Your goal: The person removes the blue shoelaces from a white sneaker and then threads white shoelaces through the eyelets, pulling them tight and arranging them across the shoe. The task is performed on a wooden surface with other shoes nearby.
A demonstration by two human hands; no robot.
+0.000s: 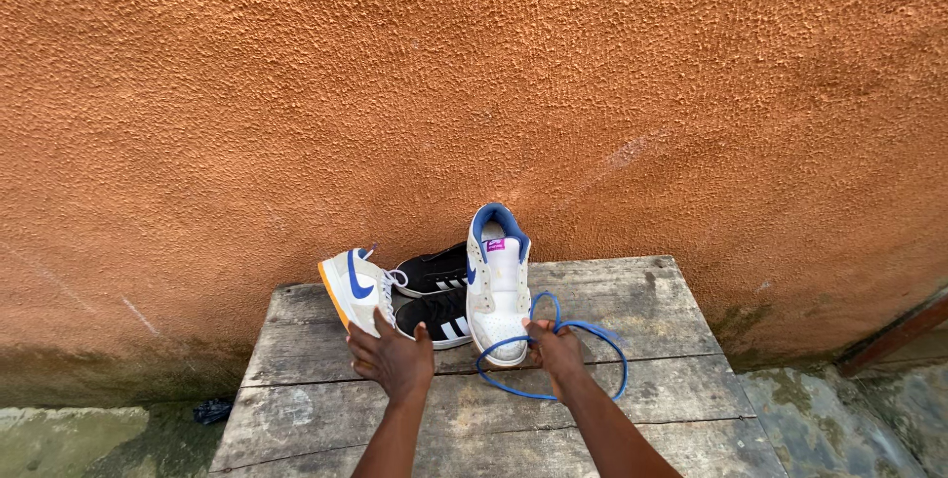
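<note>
Head view, lower centre: a limp, light blue lace (pixel 583 359) is pinched by the right hand (pixel 555 350) — best held near its end — while the left hand (pixel 393 358) rests open against a white-and-blue sneaker (pixel 361 288).

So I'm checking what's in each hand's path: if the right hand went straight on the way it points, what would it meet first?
Probably the toe of the white-and-blue sneaker right ahead of the right hand, which holds the blue lace; depth is unclear.

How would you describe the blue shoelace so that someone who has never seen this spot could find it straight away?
Start at the rough orange wall and drop to the weathered wooden table against it. Four sneakers sit at the table's back; right of the white sneaker with the blue collar, the blue shoelace lies in a loose loop, gripped by the right hand. It is the only loose cord there.
</note>
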